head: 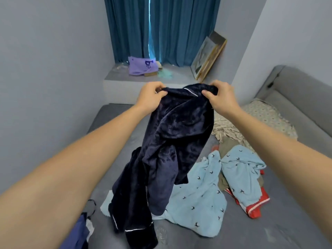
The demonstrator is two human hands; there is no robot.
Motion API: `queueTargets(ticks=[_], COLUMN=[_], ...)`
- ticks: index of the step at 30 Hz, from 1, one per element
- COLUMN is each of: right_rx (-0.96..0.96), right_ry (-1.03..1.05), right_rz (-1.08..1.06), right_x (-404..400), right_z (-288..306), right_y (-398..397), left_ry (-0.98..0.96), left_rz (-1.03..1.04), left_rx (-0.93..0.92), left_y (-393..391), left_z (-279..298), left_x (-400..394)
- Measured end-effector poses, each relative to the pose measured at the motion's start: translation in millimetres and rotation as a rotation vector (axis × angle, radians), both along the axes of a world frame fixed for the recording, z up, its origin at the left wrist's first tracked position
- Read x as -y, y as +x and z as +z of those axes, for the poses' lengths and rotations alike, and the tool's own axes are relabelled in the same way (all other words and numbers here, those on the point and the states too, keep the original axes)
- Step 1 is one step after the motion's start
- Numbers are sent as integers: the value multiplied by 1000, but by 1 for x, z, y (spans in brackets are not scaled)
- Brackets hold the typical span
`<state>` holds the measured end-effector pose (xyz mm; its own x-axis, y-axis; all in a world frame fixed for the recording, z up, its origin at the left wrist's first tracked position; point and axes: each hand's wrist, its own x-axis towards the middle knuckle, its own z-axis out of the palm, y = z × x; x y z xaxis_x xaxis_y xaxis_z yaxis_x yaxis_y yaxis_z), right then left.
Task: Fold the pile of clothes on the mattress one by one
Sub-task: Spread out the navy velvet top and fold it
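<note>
Keep left hand and right hand pinching navy garment top edge; spread apart, shake hanging fabric below fingers straight.

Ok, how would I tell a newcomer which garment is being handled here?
Start at the grey mattress below the teal curtain. Above its middle, the left hand and right hand grip the top edge of a navy plush garment. Unlike the light blue bird-print clothes beneath, it is dark, fuzzy, white-piped.
</note>
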<state>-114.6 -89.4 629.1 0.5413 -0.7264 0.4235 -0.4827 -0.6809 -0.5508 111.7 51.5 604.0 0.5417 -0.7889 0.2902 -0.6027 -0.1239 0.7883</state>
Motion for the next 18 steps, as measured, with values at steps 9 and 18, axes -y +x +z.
queueTargets(ticks=[9,18], right_rx=[-366,-632], right_ry=[154,363], right_rz=[65,448], right_x=[49,-43], right_z=[-202,-464], right_y=[-24,47], left_ry=[230,723], left_rz=[148,330], left_rx=[-174,-342], left_y=[-20,-19], left_z=[-193,-479], left_x=[19,-112])
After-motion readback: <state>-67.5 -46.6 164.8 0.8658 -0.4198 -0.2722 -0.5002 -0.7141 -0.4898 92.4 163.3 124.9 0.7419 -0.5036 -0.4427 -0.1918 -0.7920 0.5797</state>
